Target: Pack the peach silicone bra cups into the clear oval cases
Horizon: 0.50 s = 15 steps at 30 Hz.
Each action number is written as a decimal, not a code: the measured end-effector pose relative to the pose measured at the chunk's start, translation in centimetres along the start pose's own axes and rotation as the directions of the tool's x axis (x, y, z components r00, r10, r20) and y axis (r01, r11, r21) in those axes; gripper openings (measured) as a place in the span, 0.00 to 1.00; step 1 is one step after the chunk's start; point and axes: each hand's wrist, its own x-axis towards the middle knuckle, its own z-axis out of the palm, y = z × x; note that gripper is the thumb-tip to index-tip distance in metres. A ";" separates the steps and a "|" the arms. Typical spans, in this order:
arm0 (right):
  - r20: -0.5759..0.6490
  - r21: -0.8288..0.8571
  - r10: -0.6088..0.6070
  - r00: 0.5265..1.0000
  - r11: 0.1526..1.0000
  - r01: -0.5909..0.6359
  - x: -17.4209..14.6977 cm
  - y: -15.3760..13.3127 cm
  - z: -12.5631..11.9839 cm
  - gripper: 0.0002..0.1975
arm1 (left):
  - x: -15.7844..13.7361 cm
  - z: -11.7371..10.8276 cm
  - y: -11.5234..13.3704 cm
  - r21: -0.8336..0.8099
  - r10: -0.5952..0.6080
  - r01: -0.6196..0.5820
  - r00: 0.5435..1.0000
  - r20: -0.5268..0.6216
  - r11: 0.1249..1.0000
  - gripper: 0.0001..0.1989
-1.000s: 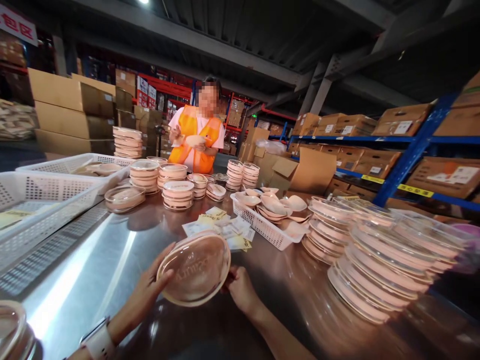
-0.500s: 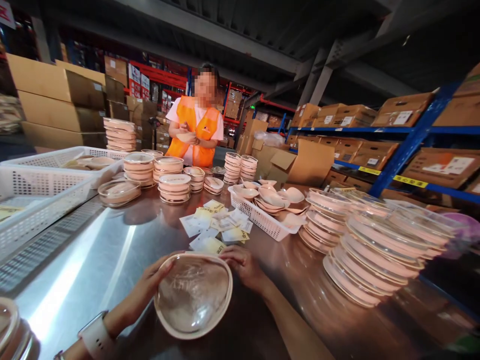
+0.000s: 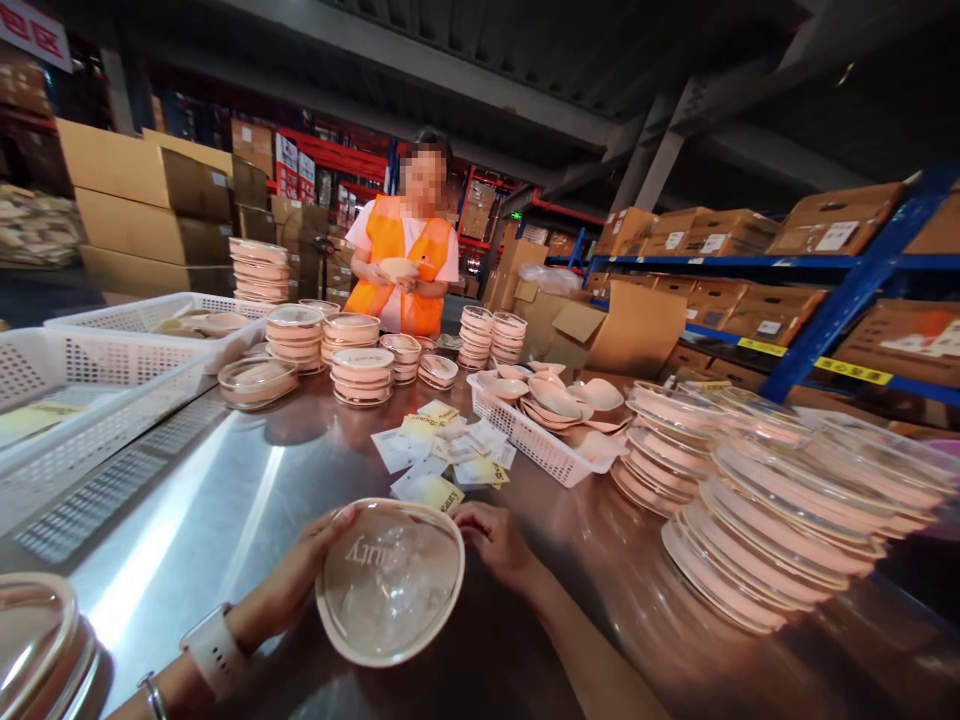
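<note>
A rounded case (image 3: 391, 590) with a clear domed lid, a pale rim and partly readable lettering is tilted towards me above the metal table. My left hand (image 3: 304, 565) grips it by the upper left edge, thumb on the rim and the other fingers hidden behind. At the upper right edge, my right hand (image 3: 499, 545) pinches the rim with bent fingers. Just beyond the case lies a loose pile of printed cards (image 3: 446, 450). Behind them, a white basket (image 3: 551, 455) holds several beige cup-shaped pads (image 3: 559, 395).
Tall stacks of similar cases (image 3: 772, 520) stand on the right, and shorter stacks (image 3: 362, 376) at the back. White perforated crates (image 3: 97, 400) line the left. Another case stack (image 3: 37, 645) is at the near left. Across the table, a person in an orange vest (image 3: 405, 250) holds a beige pad.
My view has turned slightly left, so the surroundings sit further right. The case is tilted a little differently in my hands, its lettering clearer. The person opposite has turned the pad over.
</note>
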 end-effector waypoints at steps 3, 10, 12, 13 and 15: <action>0.107 -0.098 -0.100 0.989 0.989 0.110 -0.5 0.3 0.3 0.13 | -0.6 0.1 0.0 0.068 -0.039 0.029 0.988 0.151 0.997 0.30; 0.177 -0.136 -0.185 0.967 0.968 0.210 -1.2 0.4 3.2 0.13 | -1.8 1.6 -1.3 0.226 -0.115 0.056 0.959 0.258 0.973 0.28; -0.070 -0.086 0.012 0.998 0.996 -0.018 -0.7 0.4 3.0 0.12 | -1.2 1.1 -1.1 0.164 -0.030 0.013 0.994 0.105 0.986 0.30; -0.162 -0.004 0.146 0.976 0.989 -0.149 -0.5 0.4 2.8 0.12 | -0.7 0.7 -0.9 0.131 0.008 -0.009 1.000 0.008 0.991 0.31; -0.147 0.207 0.403 0.903 0.906 -0.370 -0.1 0.3 2.5 0.13 | 0.2 -0.4 -0.5 0.087 0.073 -0.058 0.982 -0.176 0.994 0.35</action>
